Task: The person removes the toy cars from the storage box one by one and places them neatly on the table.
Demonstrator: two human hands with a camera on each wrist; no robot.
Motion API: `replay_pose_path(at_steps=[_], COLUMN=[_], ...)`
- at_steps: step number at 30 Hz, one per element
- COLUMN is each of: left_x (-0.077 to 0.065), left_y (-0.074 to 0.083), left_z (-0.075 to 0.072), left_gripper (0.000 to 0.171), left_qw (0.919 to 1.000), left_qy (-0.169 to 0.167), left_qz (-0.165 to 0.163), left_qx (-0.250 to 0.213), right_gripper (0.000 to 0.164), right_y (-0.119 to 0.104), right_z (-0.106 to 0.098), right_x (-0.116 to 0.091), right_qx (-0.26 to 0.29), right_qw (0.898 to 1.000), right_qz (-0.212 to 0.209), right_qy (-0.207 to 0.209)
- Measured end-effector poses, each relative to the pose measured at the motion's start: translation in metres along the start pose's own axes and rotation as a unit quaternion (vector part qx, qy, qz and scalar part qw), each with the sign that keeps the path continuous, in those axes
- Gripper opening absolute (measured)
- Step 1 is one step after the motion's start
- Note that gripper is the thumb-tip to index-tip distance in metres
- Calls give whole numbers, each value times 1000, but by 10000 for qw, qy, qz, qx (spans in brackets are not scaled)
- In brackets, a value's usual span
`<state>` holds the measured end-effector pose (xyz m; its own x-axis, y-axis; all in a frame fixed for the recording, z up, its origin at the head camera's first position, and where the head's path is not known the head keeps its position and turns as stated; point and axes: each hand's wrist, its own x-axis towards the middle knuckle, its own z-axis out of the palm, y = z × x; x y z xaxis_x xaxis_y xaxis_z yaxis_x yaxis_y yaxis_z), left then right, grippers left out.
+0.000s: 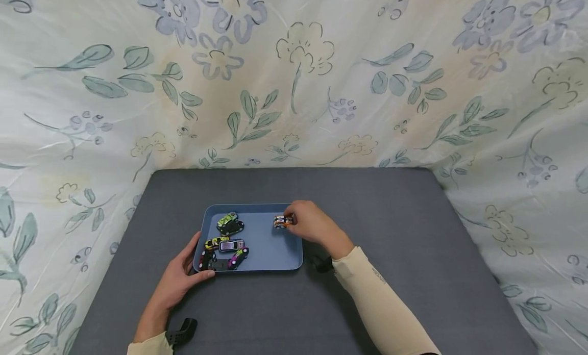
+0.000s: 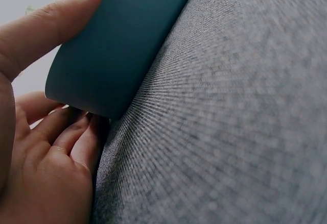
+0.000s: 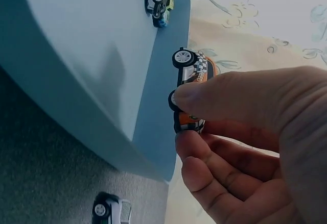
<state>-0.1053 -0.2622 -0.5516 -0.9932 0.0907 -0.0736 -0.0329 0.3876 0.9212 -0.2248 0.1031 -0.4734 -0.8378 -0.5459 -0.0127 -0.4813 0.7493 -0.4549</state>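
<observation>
In the head view my right hand [image 1: 312, 225] pinches a small orange, black and white toy car [image 1: 282, 222] over the right part of a blue tray [image 1: 271, 253]. The right wrist view shows the thumb on the side of this car, with checkered bodywork and white wheels visible. My left hand [image 1: 176, 278] holds the tray's near left corner. Its thumb [image 2: 61, 22] presses the outer wall near the rim, and its fingers curl against the tray's side. Several toy cars lie in the left part of the tray, among them a green car [image 1: 226, 220] and a silver-and-pink one [image 1: 231, 245].
A grey cloth-covered table [image 1: 367, 202] lies beneath. Beside the tray, another toy car [image 3: 110, 209] stands on it in the right wrist view; the head view does not show that car. A flowered curtain [image 1: 294, 90] hangs behind and at both sides.
</observation>
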Motion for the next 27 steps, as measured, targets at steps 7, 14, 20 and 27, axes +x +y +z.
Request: replay_pose_path(at_steps=[7,14,20,27], left_x=[0,1,1,0], left_y=[1,-2,-5,-1], left_z=[-1,-1,-1,0], left_gripper=[115,116,116,116], left_qw=[10000,9999,9996,9994], left_qy=[21,-22,-57,-85], left_qz=[11,68,92,14], left_qx=[30,-101,-256,-328], right_gripper=[25,26,25,23], right_y=[4,5,9,18], right_z=[-3,-9,-11,-14], right_x=[-6,-13,-18,-25], right_qx=[49,130,130,105], right_qw=[9999,9997,9994,9988], right_qz=[24,105,98,98], right_qy=[128,204,317,470])
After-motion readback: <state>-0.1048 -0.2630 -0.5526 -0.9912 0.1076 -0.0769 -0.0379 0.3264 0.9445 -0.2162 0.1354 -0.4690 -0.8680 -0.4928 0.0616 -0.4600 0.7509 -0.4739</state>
